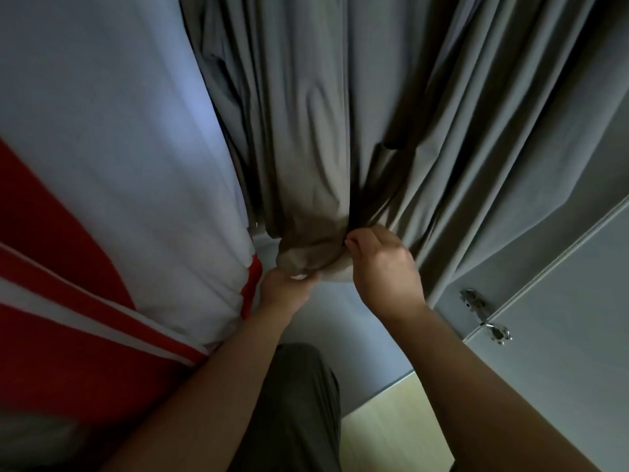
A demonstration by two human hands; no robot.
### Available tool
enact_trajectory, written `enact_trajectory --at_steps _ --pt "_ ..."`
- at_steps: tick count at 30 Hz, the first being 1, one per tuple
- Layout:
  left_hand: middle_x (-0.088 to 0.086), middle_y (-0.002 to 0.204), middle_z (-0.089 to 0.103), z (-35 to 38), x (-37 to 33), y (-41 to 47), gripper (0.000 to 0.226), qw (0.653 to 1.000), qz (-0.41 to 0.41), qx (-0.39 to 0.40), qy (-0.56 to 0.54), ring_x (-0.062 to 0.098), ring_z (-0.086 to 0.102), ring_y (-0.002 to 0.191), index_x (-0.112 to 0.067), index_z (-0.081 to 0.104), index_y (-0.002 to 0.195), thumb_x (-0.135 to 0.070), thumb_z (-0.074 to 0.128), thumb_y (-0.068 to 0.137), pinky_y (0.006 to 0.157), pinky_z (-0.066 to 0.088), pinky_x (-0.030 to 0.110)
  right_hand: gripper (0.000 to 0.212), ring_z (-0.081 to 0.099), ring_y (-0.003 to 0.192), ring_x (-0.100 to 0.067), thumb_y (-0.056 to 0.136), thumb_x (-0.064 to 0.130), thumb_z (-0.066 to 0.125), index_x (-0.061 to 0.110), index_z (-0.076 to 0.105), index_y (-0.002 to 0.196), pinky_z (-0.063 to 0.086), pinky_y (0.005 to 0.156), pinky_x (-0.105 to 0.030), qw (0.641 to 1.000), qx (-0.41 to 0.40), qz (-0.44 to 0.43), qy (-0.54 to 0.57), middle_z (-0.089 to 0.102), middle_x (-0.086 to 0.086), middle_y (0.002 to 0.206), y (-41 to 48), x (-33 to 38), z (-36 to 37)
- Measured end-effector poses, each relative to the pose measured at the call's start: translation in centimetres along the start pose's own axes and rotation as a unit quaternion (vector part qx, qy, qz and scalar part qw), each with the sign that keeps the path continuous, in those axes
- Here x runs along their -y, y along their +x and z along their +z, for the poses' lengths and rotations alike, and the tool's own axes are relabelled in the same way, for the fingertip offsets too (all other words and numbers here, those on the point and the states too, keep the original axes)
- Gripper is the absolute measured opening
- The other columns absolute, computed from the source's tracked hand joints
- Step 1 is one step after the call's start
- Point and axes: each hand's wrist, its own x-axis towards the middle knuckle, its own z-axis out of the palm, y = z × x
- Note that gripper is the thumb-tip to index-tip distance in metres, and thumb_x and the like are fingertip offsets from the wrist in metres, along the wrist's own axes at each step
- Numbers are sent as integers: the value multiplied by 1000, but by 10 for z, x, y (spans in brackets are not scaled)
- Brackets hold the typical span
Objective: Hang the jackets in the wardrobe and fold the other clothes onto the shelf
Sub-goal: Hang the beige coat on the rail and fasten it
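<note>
A grey jacket [340,114] hangs in the wardrobe and fills the middle and right of the view in long folds. Its lower hem is bunched into a roll at the centre. My left hand [286,287] grips the underside of that bunched hem. My right hand [381,264] pinches the hem just to the right, with fingers curled into the cloth. To the left hangs a white jacket with red stripes [119,182], pressing against my left forearm.
The wardrobe's grey floor panel [333,321] lies under the hems. A grey door [561,318] with a metal hinge [486,318] stands at the right. Pale wooden floor [391,420] and my dark trouser leg [292,403] show at the bottom.
</note>
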Motion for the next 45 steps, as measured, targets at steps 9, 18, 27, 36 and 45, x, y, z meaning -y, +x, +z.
enact_trajectory --at_steps 9,18,27,36,45 --pt "-2 105 61 -5 -41 -40 28 935 330 -85 103 14 59 96 -18 63 101 -37 73 84 82 51 27 14 62 79 -31 96 16 59 10 71 93 54 69 -44 997 44 66 14 65 -10 90 22 10 -10" --pt "7 69 61 -6 -35 -20 29 936 311 -115 115 22 58 68 -12 58 70 -25 61 96 64 40 31 16 63 80 -34 96 11 57 6 71 93 54 66 -42 999 26 6 -33 66 -13 90 61 35 -49" --pt "3 71 65 -29 -111 -23 22 894 399 -205 16 21 61 69 -13 61 77 -29 62 92 60 40 29 19 61 88 -27 99 16 51 10 69 98 52 71 -39 994 39 -50 -85 64 -8 95 97 63 -84" --pt "6 79 68 -60 -176 -33 28 853 460 -245 0 29 65 71 -15 65 90 -40 53 90 57 47 34 15 62 88 -37 95 14 55 7 68 99 53 69 -45 992 -2 -74 -99 63 -13 98 139 79 -123" --pt "8 78 69 -80 -227 -44 33 828 492 -268 10 32 65 72 -14 61 87 -46 54 89 58 47 34 15 62 78 -34 97 12 55 6 69 97 54 64 -44 983 -81 -105 -126 63 -12 91 180 94 -171"
